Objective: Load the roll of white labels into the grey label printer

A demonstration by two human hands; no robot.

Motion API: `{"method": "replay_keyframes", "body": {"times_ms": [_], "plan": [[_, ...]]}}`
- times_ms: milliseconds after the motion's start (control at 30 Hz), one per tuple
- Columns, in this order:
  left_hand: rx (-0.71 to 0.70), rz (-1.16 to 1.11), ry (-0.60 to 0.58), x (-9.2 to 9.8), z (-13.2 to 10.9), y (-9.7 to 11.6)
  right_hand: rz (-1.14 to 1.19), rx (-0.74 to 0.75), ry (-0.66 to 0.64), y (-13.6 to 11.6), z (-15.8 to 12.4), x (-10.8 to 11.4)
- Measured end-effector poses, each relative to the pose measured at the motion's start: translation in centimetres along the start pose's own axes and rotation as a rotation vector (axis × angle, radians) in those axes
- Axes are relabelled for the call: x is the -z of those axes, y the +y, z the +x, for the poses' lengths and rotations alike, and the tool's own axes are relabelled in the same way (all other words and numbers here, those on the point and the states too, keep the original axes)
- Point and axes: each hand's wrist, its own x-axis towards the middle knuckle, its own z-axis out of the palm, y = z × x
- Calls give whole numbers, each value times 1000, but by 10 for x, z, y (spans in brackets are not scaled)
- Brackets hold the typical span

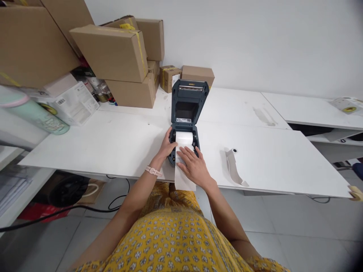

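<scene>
A dark blue-grey label printer (189, 99) stands on the white table with its lid raised. Inside it lies a roll of white labels (184, 137), and its loose strip runs forward over the table's front edge. My left hand (166, 146) is at the printer's left side, fingers along the casing and thumb near the strip, not closed round anything. Spread over the strip just in front of the roll, my right hand (194, 163) lies flat, its fingertips on the paper.
To the right lies a small roll (235, 151) with a curled paper strip (235, 170). Cardboard boxes (113, 53) are stacked at the back left, near a mint-green bottle (42, 113). The white table (272, 158) has its front edge close to my body.
</scene>
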Motion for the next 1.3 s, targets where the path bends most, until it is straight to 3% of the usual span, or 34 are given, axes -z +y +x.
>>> {"method": "replay_keyframes", "body": {"times_ms": [167,300,400,500,567,667,733,800,867,1033,1167,1300], "plan": [[2,17,24,-2,-3,-4,-8,8,-16,1,-5,4],[-48,78,177,2,10,11,-2,15,14,2,-10,-1],[-290,73,268,9,43,46,-5,12,83,-3,-17,-8],[-506,104,260,17,92,97,3,9,171,-15,-28,-17],[-562,160,232,19,123,129,18,11,209,-23,-38,-23],[-366,112,87,16,153,162,30,21,239,-32,-51,-32],[-252,56,-36,12,158,168,31,29,250,-34,-58,-36],[-263,28,-76,8,149,165,32,38,259,-34,-62,-39],[-371,25,-34,4,127,156,32,47,267,-33,-64,-39],[-650,210,56,-2,42,131,61,87,322,-34,-66,-36],[-754,390,89,-6,-18,107,156,116,440,-42,-72,-30],[-779,469,101,-7,-51,77,275,99,629,-50,-83,-25]]}}
